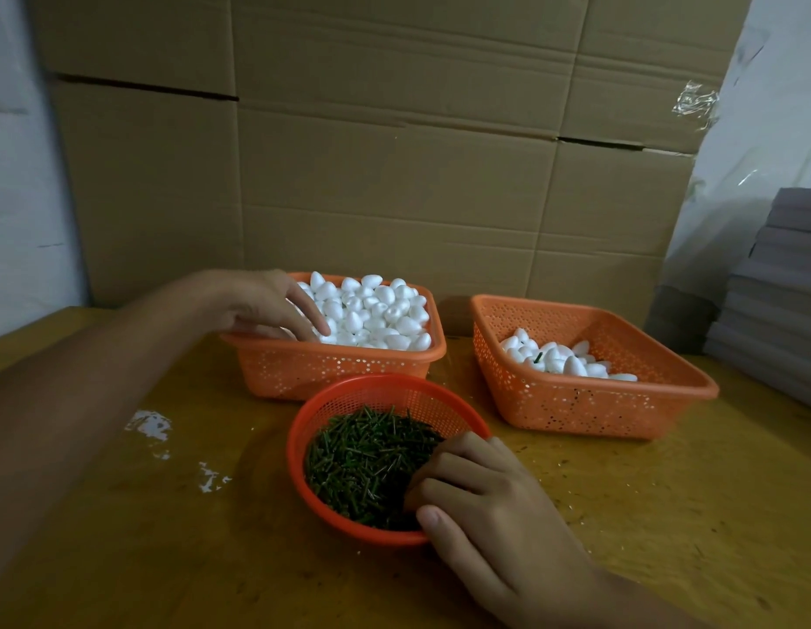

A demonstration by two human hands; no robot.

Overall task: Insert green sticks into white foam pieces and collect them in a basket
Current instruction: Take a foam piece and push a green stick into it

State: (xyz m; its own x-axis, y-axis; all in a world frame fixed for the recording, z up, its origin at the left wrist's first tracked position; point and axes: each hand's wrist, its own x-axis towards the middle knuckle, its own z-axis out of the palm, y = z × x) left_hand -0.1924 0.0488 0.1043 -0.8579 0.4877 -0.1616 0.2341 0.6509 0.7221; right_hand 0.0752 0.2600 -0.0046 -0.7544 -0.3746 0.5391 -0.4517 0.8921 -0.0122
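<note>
A square orange basket (pixel 335 370) at the back middle is heaped with white foam pieces (pixel 376 311). My left hand (pixel 258 306) reaches into its left side, with straight fingers touching the foam. In front stands a round red basket (pixel 376 392) holding green sticks (pixel 367 460). My right hand (pixel 480 506) is at its right side, fingers curled down into the sticks and thumb lying along the near rim. Whether it holds a stick is hidden. A second orange basket (pixel 589 406) on the right holds several foam pieces (pixel 562 360), one with a green stick showing.
The baskets sit on a worn yellow-brown table (pixel 666 515) with white scuff marks (pixel 149 424) at the left. Flattened cardboard boxes (pixel 394 174) stand right behind the baskets. A stack of grey sheets (pixel 775 301) lies at the right edge.
</note>
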